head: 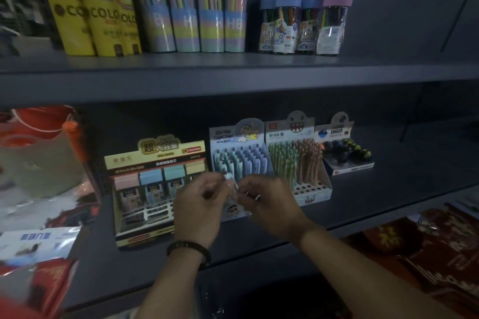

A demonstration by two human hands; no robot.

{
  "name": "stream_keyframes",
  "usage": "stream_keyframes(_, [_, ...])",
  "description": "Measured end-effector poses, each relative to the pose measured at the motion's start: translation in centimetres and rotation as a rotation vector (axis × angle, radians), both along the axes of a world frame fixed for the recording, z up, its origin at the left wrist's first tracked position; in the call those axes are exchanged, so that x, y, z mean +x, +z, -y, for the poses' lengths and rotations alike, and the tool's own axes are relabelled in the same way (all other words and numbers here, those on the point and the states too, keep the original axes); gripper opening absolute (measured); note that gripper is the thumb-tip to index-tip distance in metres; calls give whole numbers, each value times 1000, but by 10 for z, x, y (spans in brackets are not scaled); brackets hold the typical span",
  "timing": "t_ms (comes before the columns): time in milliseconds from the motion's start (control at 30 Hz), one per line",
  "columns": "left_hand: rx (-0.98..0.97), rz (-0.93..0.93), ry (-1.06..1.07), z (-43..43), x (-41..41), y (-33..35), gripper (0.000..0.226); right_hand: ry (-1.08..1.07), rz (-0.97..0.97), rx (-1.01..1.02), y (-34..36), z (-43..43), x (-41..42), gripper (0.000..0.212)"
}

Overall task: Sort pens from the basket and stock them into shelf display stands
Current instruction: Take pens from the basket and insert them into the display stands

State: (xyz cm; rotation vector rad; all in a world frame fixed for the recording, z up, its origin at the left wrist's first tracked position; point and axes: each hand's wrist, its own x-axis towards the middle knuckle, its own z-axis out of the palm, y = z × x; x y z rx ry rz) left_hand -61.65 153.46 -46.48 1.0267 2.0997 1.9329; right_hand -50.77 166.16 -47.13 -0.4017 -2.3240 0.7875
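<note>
Both hands up at the shelf: left hand and right hand pinch one pale pen with curled fingers, right before the cartoon display stand (dim, blurry).

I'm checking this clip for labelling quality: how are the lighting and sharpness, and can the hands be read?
Head view: dim overall, the right end of the shelf falling into shadow; left edge smeared by motion blur; wide-angle bending at the borders; left hand and right hand are soft, jointly pinching a small pale pen whose detail is unclear.
</note>
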Motion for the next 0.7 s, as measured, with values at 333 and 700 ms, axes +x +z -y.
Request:
stream_keyframes(333, [-555, -279, -52, 0, -18, -38, 33, -385, -94, -139, 4, -15, -38, 35])
stream_keyframes(700, [-659, -282, -27, -8, -19, -40, 33, -413, 55, 19, -2, -4, -63, 44])
